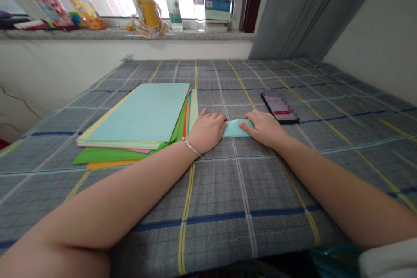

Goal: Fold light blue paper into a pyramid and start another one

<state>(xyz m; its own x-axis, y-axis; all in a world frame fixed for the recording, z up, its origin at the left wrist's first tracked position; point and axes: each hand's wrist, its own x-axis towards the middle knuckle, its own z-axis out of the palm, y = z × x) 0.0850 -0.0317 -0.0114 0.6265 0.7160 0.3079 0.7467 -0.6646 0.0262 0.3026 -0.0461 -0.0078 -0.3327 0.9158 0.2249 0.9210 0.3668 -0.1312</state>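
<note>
A folded strip of light blue paper point(235, 128) lies on the checked cloth between my two hands. My left hand point(210, 131), with a silver bangle at the wrist, covers the strip's left end, its fingers bent and pressed down there. At the right end, my right hand point(263, 127) grips the paper, thumb on the near side and fingers over the far side. Both ends of the strip are hidden under the hands. Just left of my left hand rests a stack of coloured paper point(140, 113), a light blue sheet on top.
A phone point(280, 107) with a lit screen lies beyond my right hand. The grey checked cloth point(215, 191) covers the surface. Along the windowsill point(107, 34) stand a yellow bottle point(148, 8), a white and green tube point(175, 14), boxes point(218, 4) and snack bags. A grey curtain point(293, 13) hangs right.
</note>
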